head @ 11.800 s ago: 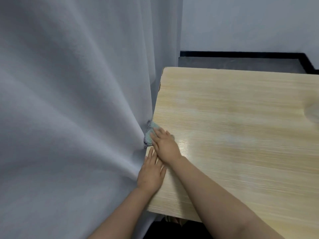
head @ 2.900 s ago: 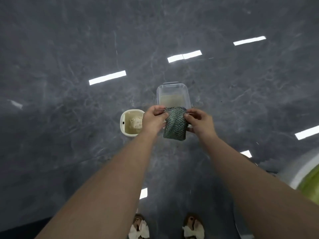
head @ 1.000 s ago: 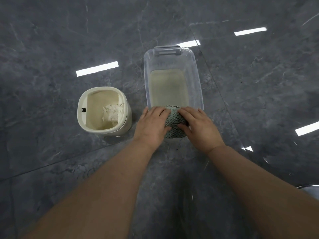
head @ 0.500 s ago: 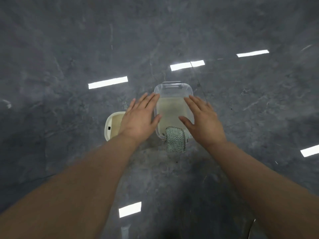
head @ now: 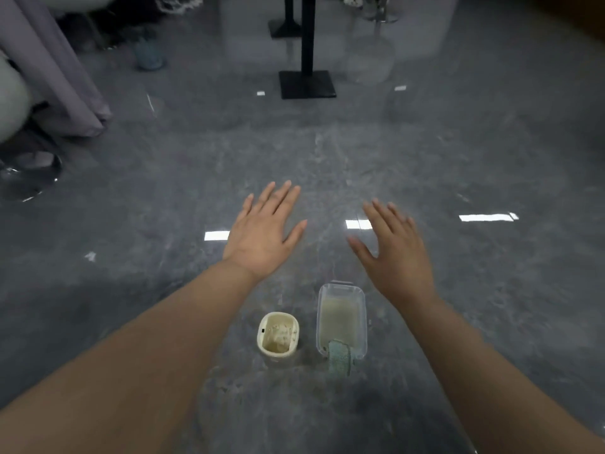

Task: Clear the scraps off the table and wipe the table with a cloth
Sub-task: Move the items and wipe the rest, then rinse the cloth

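The green knitted cloth (head: 339,358) hangs over the near rim of a clear plastic tub (head: 341,299) that stands on the grey floor. To the left of the tub is a small cream bin (head: 278,335) with pale scraps inside. My left hand (head: 265,234) and my right hand (head: 391,249) are both raised above the floor, palms down, fingers straight and spread, holding nothing. Both hands are well clear of the cloth and the tub. The table is not in view.
A black pole on a square base (head: 307,84) stands on the floor ahead. A grey curtain (head: 55,70) hangs at the left, with a round chrome base (head: 29,173) below it. The glossy grey floor reflects ceiling lights.
I laid the cloth over the tub's rim and let go. Both hands have since lifted away with spread fingers, and my view has risen, so tub and bin look smaller and lower.
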Tool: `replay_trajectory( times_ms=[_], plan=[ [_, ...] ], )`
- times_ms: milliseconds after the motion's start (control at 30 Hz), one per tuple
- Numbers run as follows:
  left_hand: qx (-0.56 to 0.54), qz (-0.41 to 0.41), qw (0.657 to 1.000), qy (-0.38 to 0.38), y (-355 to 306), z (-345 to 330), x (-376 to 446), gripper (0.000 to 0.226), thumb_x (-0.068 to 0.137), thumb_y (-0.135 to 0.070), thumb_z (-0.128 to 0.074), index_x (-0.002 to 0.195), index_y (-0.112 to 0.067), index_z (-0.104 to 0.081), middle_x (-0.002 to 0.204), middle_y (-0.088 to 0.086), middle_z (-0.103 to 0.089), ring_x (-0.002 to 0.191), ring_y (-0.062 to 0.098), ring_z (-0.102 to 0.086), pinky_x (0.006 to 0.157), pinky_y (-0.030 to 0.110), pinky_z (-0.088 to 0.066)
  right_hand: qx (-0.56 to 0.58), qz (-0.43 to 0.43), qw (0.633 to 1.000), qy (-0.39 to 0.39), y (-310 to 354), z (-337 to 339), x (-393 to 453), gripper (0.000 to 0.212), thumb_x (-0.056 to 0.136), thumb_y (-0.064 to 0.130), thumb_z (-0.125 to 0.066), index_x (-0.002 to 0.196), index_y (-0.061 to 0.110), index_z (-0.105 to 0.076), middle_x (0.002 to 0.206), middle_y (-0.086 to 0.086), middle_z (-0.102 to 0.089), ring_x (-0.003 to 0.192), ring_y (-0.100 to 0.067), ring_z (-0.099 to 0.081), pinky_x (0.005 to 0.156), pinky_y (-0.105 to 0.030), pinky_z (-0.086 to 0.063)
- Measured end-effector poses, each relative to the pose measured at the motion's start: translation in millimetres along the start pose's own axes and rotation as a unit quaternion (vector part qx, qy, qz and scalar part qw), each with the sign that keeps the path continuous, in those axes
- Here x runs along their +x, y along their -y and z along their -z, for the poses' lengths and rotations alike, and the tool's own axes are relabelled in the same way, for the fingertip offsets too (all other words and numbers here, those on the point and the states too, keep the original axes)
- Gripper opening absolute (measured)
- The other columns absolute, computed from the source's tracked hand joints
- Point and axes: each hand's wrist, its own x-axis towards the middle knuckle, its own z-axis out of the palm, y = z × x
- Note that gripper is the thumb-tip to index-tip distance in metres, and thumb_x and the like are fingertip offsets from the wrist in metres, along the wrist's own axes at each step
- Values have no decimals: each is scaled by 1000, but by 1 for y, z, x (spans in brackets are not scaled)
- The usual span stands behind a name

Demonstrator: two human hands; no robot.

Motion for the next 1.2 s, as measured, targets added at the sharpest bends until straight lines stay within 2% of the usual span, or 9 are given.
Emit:
replay_trajectory(
  times_ms=[133,300,533,767,1200],
  plan=[
    [3,17,999,-35,-9,101,-15,60,98,-49,-21,150,-28,0,158,-12,3,145,7,9,117,30,7,0,31,1000,4,52,86,19,60,94,46,-44,147,24,-26,156,2,-21,145,-17,-10,117,-35,-3],
    [-7,54,995,-82,-17,210,-57,59,98,-49,-24,150,-29,-3,158,-13,-1,145,7,7,117,30,6,24,51,998,14,112,182,19,61,94,51,-40,147,27,-23,156,6,-18,145,-14,-7,117,-33,0],
    [32,124,985,-118,-7,325,-157,59,99,-50,-23,150,-30,-4,158,-13,-4,145,6,4,116,29,5,19,153,988,27,208,271,-20,61,94,54,-37,148,29,-21,157,9,-15,145,-10,-5,117,-31,1],
    [61,209,966,-138,16,407,-286,58,99,-48,-25,150,-30,-5,158,-14,-5,145,5,4,118,29,3,59,267,961,46,323,307,-79,61,93,54,-39,147,30,-24,156,9,-19,145,-10,-9,118,-32,-3],
    [110,372,902,-190,71,504,-569,56,99,-45,-28,150,-30,-9,158,-11,-8,146,9,1,117,32,2,152,467,866,99,571,305,-264,60,92,54,-42,145,28,-30,154,6,-26,143,-13,-17,118,-37,-10]
  ],
)
